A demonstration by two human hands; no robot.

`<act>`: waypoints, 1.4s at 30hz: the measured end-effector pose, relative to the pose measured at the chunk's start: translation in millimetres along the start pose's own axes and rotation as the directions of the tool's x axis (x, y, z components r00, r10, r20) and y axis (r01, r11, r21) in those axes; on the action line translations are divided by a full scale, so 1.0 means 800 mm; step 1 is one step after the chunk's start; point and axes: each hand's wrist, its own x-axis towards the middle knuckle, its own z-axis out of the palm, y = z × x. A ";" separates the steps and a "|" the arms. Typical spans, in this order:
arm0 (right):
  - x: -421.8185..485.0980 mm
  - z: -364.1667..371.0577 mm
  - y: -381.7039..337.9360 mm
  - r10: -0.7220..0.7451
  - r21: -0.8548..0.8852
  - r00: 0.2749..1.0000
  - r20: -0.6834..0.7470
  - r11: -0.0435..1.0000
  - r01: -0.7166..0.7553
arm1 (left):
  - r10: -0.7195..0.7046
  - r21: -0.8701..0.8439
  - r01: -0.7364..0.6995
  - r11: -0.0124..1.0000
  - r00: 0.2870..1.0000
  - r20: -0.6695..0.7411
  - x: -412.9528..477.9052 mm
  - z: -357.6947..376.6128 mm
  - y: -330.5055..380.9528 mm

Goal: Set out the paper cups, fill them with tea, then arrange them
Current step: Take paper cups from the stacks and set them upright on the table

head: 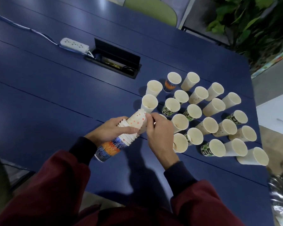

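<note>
I judge setting-out well along: about twenty cups (194, 111) stand open on the table (55, 95), none showing tea, the left hand (116, 128) gripping the nested stack (111, 147), the right hand (160, 132) pinching its top dotted cup (137, 119); filling and arranging remain.

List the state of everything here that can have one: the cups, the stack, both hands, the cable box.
Set-out cups, upright on the table, mouths open, no tea visible.
Stack of cups, nested, held on its side.
Dotted cup, at the stack's end, pinched.
Left hand, grips the stack.
Right hand, pinches the dotted cup.
Cable box lid, raised open.
</note>
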 end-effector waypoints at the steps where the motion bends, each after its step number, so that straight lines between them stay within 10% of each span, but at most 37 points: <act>1: 0.004 -0.003 0.001 0.009 -0.005 0.999 -0.031 1.000 -0.009 | 0.001 -0.001 -0.001 1.000 1.000 -0.019 -0.001 -0.005 -0.003; 10: -0.003 -0.036 0.020 0.220 0.088 0.969 -0.109 0.973 -0.211 | 0.218 0.070 -0.219 0.973 0.779 -0.588 0.032 -0.057 0.002; 20: -0.049 -0.043 0.029 0.342 0.211 0.937 0.068 0.913 -0.349 | 0.286 0.268 -0.148 0.952 0.742 -0.606 0.064 -0.038 0.000; 25: -0.050 -0.045 0.032 0.361 0.223 0.931 0.044 0.905 -0.362 | 0.721 0.619 -0.420 0.664 0.580 -0.379 0.029 0.010 -0.005; 30: -0.050 -0.027 0.025 0.323 0.214 0.944 0.063 0.920 -0.329 | 0.614 0.867 -0.357 0.348 0.785 0.077 0.016 0.080 -0.030; 42: -0.069 -0.033 0.025 0.098 0.022 0.987 0.129 0.995 -0.102 | 0.403 0.877 -0.208 0.433 0.915 0.018 0.021 0.089 -0.033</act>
